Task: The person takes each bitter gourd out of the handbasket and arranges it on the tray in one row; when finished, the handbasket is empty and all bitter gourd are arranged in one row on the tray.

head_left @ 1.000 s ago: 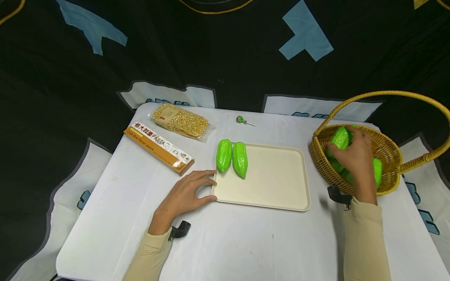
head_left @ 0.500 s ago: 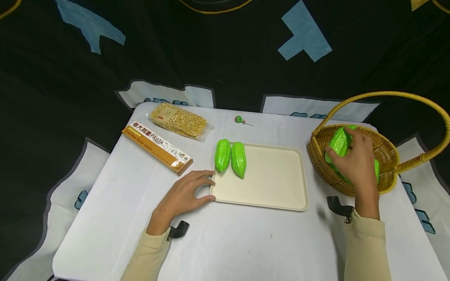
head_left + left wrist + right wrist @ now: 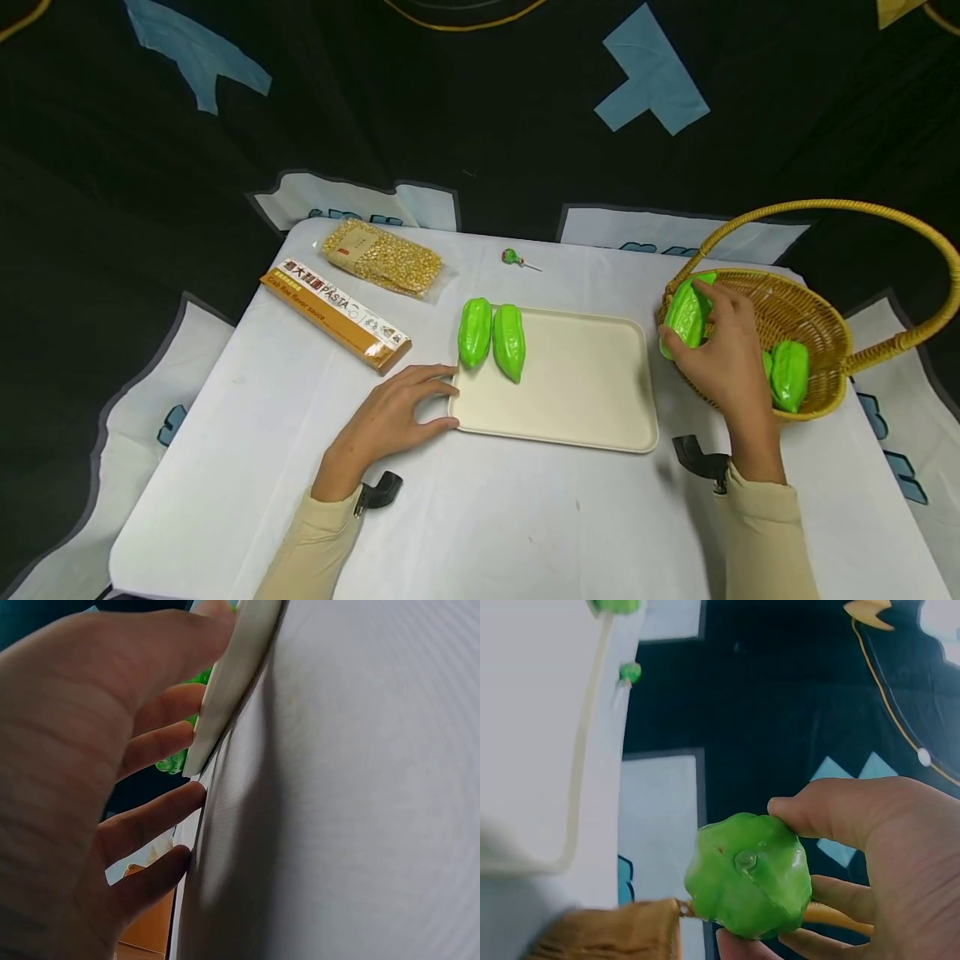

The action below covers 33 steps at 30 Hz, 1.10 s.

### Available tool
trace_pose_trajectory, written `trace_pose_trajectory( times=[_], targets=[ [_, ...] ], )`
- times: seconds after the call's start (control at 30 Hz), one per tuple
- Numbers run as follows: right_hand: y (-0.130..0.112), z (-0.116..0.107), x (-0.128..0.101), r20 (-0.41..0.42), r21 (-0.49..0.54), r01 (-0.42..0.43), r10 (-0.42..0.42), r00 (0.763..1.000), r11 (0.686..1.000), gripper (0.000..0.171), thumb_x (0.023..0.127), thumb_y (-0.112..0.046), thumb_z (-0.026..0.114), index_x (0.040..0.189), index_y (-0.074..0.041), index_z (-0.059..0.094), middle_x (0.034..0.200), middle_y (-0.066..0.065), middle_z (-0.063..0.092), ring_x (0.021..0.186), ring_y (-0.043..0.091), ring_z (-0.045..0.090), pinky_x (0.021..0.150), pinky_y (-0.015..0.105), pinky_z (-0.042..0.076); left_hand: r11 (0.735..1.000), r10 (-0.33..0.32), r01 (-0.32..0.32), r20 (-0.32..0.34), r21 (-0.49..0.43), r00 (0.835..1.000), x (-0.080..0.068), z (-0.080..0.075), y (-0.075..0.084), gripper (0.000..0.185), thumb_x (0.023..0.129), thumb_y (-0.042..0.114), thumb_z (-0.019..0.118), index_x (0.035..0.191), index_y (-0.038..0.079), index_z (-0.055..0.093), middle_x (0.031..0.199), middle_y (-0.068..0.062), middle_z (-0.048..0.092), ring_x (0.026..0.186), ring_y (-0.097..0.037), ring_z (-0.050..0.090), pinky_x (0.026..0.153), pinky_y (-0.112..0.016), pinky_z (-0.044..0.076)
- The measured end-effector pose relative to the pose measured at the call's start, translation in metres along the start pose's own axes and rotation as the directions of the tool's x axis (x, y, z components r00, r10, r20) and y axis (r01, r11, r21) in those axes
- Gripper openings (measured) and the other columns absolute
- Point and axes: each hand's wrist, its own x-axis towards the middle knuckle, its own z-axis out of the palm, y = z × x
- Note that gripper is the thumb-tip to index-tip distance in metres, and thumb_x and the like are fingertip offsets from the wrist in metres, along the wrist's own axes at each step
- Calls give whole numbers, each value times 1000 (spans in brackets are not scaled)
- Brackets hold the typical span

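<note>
1. A green bitter gourd (image 3: 686, 314) sits in the grip of the right hand (image 3: 723, 354), fingers curled round it, held at the left rim of the wicker basket (image 3: 813, 312), above its edge and not yet over the tray. The right wrist view shows thumb and fingers wrapped about the gourd's blunt end (image 3: 748, 874).

2. Two more gourds (image 3: 492, 335) already lie side by side, touching, at the far left corner of the cream tray (image 3: 577, 392); the rest of the tray is bare.

3. At least one gourd (image 3: 790, 373) remains in the basket, partly hidden behind the right hand. By the look of it, the transfer from basket to tray is about halfway through: two laid down, one in hand, one or more left.

4. The left hand (image 3: 390, 421) rests flat on the tabletop (image 3: 480, 517), fingers loosely straight and spread, fingertips touching the tray's near left corner; the left wrist view shows them set against the tray's edge (image 3: 232, 682).

5. To the left of the tray lies a long orange and white box (image 3: 337, 315) printed "PASTA", with Chinese characters and a smaller line too fine to read with certainty. Just behind it sits a clear packet of yellow kernels (image 3: 382, 257) whose small label is illegible.

6. A small green lollipop (image 3: 513, 257) lies near the far edge of the tabletop.
</note>
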Motion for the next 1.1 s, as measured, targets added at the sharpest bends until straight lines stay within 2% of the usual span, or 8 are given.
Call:
trace_pose_trajectory(
  times=[0.3,0.53,0.9,1.1],
  targets=[
    [-6,32,-5,37,40,107,-108,993,993,77,83,-18,80,150,-3,45,150,30,35,124,50,49,94,67,47,1000,-14,14,20,7,1000,0,1,-1,42,84,49,80,115,22,75,144,5,58,132,-16,53,111,-37,44],
    [-10,59,-8,113,56,139,-144,983,989,76,85,-20,80,150,-6,44,150,28,34,122,46,52,83,56,58,1000,-11,11,14,5,1000,0,1,-1,42,84,49,80,115,22,75,144,5,58,132,-17,54,110,-37,45],
    [-21,86,-13,206,68,134,-145,968,989,79,85,-29,81,152,-12,43,154,25,33,111,42,61,82,53,59,1000,-2,2,2,10,1000,-1,0,-1,41,83,48,81,115,22,75,143,7,58,131,-16,54,109,-36,45],
    [-23,99,-12,245,71,133,-147,958,988,79,85,-31,81,152,-11,43,155,23,32,126,43,52,93,59,53,1000,-7,7,4,6,1000,-1,0,-1,41,84,48,81,115,22,75,143,8,58,131,-15,54,109,-36,46]
  ],
)
